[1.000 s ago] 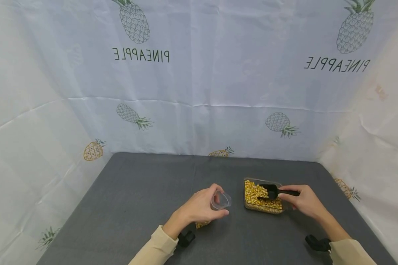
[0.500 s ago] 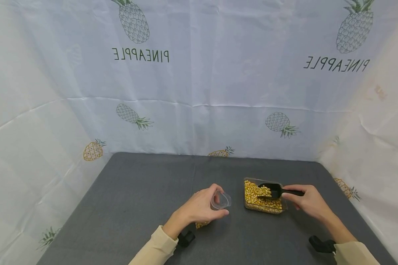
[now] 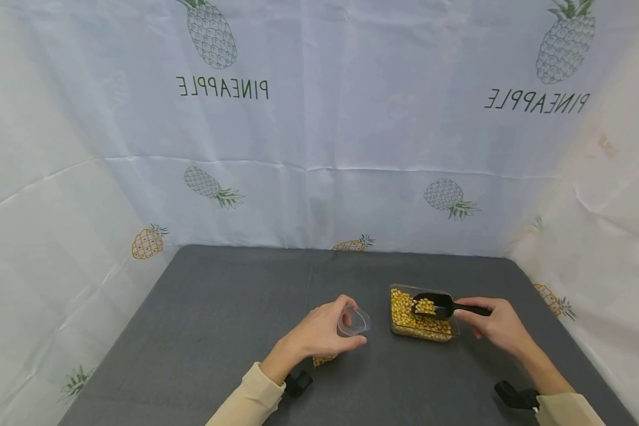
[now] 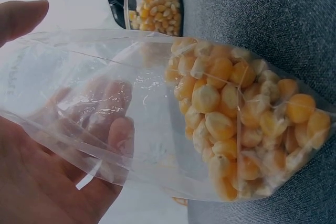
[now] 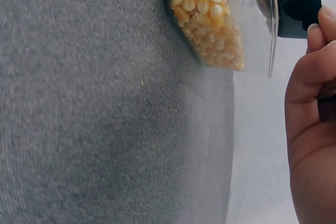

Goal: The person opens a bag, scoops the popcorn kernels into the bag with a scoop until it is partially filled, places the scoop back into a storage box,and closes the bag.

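Observation:
My left hand (image 3: 322,330) holds a clear plastic bag (image 4: 152,93) by its mouth, thumb and fingers spread round the opening. Corn kernels (image 4: 231,124) fill the bag's lower end, which stands on the table. My right hand (image 3: 492,324) pinches the handle of a black scoop (image 3: 442,303). Kernels lie in the scoop's bowl, over the clear rectangular container (image 3: 423,335). More corn kernels (image 3: 402,307) are in that container. In the right wrist view, the fingers (image 5: 310,77) show beside the scoop, partly cut off by the frame edge.
A dark grey cloth covers the table (image 3: 234,307). A white curtain (image 3: 309,118) printed with pineapples hangs behind and at both sides. Black bands (image 3: 298,383) sit on the wrists. The container stands to the right of the bag.
The right hand has drawn the scoop slightly right and up out of the corn, and kernels now show heaped in its bowl. The left hand and bag stay in place.

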{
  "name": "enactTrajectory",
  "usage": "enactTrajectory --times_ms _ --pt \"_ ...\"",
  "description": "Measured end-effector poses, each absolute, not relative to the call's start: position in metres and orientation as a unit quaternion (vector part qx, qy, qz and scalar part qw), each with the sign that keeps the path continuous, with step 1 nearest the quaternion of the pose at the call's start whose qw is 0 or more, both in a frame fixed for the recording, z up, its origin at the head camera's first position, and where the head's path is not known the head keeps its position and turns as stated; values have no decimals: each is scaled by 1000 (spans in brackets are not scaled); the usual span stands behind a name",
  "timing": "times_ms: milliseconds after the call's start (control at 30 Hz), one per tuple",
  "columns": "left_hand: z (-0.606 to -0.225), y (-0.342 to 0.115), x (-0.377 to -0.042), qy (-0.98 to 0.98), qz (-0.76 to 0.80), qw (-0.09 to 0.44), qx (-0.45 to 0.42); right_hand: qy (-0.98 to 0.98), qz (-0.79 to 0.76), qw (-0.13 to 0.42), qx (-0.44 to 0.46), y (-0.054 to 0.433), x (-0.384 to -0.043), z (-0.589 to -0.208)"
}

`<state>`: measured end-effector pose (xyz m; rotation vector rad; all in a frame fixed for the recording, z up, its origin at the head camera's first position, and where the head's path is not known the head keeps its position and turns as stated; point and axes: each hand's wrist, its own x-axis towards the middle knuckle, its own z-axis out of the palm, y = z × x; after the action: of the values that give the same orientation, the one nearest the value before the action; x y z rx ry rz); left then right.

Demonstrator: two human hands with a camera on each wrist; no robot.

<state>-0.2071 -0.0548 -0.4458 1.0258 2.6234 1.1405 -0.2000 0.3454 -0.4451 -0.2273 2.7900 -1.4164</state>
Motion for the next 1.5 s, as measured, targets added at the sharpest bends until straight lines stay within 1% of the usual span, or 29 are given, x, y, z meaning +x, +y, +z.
enactTrajectory --times_ms 500,1000,1233,1500 --pt "-446 -55 -207 861 377 52 337 875 -476 -9 -87 340 -199 -447" --pt "-447 -55 -207 861 375 46 340 856 -504 -11 -115 321 -196 -435" --pt "-448 -55 -207 860 377 43 341 840 -521 -8 -150 311 -196 -433" --pt "-447 -55 -207 863 375 43 336 837 -522 -9 -164 296 -196 -428"
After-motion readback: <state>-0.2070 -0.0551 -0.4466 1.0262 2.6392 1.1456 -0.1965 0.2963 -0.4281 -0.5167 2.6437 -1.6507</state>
